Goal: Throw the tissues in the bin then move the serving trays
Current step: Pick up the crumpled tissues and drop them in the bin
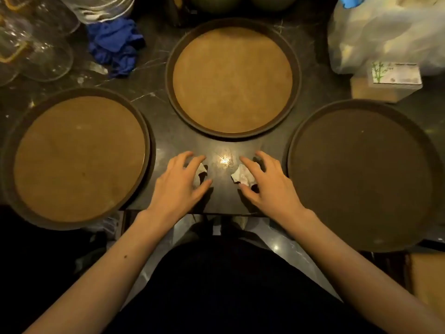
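Fingers (201,159) of the left hand (179,183) curl loosely over one crumpled tissue (201,170); the right hand (267,182), equally spread, covers the other tissue (241,176). Both lie directly beneath, near the tabletop (168,138)'s front edge, between the side trays (79,157).

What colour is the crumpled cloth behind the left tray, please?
The cloth is blue, seen in the head view.

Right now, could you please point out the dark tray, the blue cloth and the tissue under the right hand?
dark tray (361,179): head view, bare centre.
blue cloth (113,44): head view, crumpled middle.
tissue (242,175): head view, exposed white part.
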The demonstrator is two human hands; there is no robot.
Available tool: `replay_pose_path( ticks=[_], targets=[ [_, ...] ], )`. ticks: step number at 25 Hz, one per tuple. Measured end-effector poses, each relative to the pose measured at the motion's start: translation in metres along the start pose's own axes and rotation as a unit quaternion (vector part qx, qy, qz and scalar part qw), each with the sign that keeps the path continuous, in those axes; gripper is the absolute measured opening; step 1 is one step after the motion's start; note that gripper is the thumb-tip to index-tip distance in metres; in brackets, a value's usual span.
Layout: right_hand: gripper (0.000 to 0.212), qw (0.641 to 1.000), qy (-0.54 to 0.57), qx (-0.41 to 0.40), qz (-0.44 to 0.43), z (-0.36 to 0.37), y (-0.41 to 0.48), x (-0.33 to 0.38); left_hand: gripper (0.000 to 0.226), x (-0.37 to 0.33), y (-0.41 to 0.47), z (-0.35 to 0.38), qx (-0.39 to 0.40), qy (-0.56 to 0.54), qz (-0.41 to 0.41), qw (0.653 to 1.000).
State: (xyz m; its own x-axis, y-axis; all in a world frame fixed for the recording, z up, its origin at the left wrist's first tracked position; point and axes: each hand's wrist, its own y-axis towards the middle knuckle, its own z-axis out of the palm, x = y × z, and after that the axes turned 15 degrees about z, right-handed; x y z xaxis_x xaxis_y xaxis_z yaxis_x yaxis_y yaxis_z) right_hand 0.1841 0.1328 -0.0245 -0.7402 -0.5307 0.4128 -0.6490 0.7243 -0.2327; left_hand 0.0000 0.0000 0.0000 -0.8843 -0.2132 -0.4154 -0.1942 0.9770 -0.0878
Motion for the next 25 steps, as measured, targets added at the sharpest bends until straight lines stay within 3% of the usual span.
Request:
replay_pose_path(
  ticks=[10,16,25],
  targets=[
    [0.044,0.994,0.093,-0.002,0.063,0.025,-0.002,0.012,0.044,0.009,-0.001,0.007,0.046,-0.039,0.016,0.998],
    [0.032,0.991,0.098,-0.022,0.087,0.029,-0.003,0.020,0.039,0.014,0.001,0.012,0.037,-0.096,0.005,0.995],
    [0.024,0.978,0.139,-0.086,0.128,0.026,-0.019,0.040,0.029,0.023,-0.008,0.000,0.020,-0.134,0.053,0.989]
  ],
)
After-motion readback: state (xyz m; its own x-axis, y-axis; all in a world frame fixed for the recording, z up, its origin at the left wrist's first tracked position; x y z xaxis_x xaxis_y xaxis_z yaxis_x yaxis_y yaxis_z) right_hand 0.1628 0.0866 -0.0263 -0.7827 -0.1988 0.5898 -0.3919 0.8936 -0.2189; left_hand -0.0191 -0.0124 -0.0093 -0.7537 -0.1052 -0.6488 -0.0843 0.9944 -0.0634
